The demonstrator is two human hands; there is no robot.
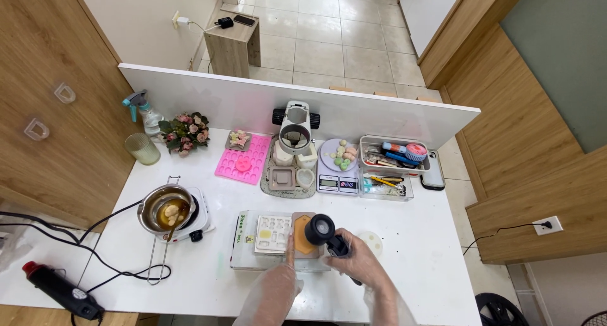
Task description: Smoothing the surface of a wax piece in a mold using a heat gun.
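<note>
From the head camera I see my right hand (361, 258), gloved in thin clear plastic, closed around the dark handle of a black magnifier (320, 227), whose round lens sits just above an orange hexagon piece (302, 243). My left hand (288, 272), gloved too, lies mostly flat with the fingers stretched forward, fingertips resting on the near edge of that orange piece; it grips nothing. The piece lies on a brown square mat (304, 220) beside a clear mould (272, 234), both on a pale cutting mat (243, 237) near the front of the white bench (430, 237). To the left a small pot of melted wax (165, 210) stands on a hot plate. Farther back are a pink mould (243, 161), a scale (337, 180) and a tray of tools (395, 156).
</note>
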